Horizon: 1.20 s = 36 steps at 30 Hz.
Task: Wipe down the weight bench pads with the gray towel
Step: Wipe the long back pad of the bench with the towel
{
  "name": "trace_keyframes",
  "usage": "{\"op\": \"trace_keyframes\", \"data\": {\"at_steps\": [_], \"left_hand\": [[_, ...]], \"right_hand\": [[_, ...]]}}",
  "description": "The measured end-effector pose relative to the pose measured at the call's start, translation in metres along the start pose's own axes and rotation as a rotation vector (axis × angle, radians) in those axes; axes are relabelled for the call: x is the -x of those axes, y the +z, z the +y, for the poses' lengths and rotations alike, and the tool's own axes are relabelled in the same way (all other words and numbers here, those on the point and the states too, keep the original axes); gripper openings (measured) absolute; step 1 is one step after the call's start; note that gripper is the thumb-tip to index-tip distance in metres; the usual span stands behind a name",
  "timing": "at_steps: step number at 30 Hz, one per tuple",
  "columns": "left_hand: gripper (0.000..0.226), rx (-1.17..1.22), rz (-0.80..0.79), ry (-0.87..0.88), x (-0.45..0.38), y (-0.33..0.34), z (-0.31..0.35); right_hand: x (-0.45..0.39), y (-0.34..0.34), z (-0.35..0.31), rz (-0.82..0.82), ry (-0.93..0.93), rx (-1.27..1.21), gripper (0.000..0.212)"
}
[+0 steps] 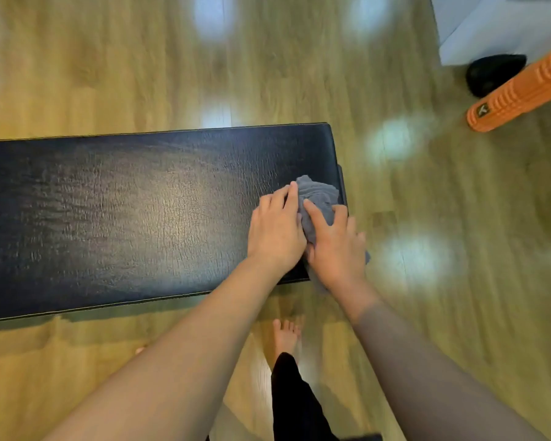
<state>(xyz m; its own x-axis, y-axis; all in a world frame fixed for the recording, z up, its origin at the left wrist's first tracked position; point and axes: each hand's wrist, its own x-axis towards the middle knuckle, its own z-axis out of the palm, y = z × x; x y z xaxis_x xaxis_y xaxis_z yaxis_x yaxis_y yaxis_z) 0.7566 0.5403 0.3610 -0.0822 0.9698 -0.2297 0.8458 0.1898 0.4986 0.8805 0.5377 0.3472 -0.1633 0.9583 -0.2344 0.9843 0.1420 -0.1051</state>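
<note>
A long black bench pad (124,218) with cracked vinyl runs across the view from the left edge to the middle. The gray towel (318,195) lies bunched on the pad's right end, partly draped over the near corner. My left hand (275,229) lies flat on the pad with its fingers touching the towel's left side. My right hand (336,246) presses on the towel from the right, its thumb over the cloth and its fingers past the pad's end. Much of the towel is hidden under both hands.
Wooden floor (458,281) surrounds the bench. An orange foam roller (519,93) and a black rounded object (493,74) lie at the upper right beside a white wall base (490,39). My bare foot (285,337) and black trouser leg (296,402) stand just near of the pad.
</note>
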Motion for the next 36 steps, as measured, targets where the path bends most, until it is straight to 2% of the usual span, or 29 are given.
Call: {"op": "trace_keyframes", "data": {"at_steps": [2, 4, 7, 14, 19, 25, 32, 36], "left_hand": [[0.058, -0.061, 0.062, -0.025, -0.004, 0.000, -0.009], [0.059, -0.075, 0.102, -0.134, -0.004, -0.001, -0.028], [0.061, -0.070, 0.092, -0.270, -0.001, -0.009, -0.062], [0.059, 0.012, 0.061, -0.221, 0.013, -0.031, -0.111], [0.052, 0.128, 0.166, -0.220, 0.024, -0.054, -0.151], [0.046, 0.124, 0.296, -0.310, 0.061, -0.099, -0.246], [0.045, 0.071, 0.381, -0.550, 0.128, -0.171, -0.392], [0.045, 0.054, 0.437, -0.603, 0.158, -0.209, -0.471]], "right_hand": [[-0.008, -0.004, 0.003, -0.008, 0.026, -0.016, 0.072], [-0.015, -0.005, -0.002, -0.007, 0.096, -0.051, 0.071], [-0.033, -0.007, -0.017, 0.016, 0.196, -0.088, 0.070], [-0.070, -0.009, -0.064, 0.058, 0.239, -0.110, 0.069], [-0.079, -0.007, -0.116, 0.078, 0.191, -0.124, 0.065], [-0.068, 0.008, -0.221, 0.070, 0.067, -0.085, 0.068], [-0.039, 0.033, -0.388, 0.024, -0.071, 0.004, 0.076], [-0.019, 0.048, -0.489, -0.035, -0.197, 0.032, 0.076]]}}
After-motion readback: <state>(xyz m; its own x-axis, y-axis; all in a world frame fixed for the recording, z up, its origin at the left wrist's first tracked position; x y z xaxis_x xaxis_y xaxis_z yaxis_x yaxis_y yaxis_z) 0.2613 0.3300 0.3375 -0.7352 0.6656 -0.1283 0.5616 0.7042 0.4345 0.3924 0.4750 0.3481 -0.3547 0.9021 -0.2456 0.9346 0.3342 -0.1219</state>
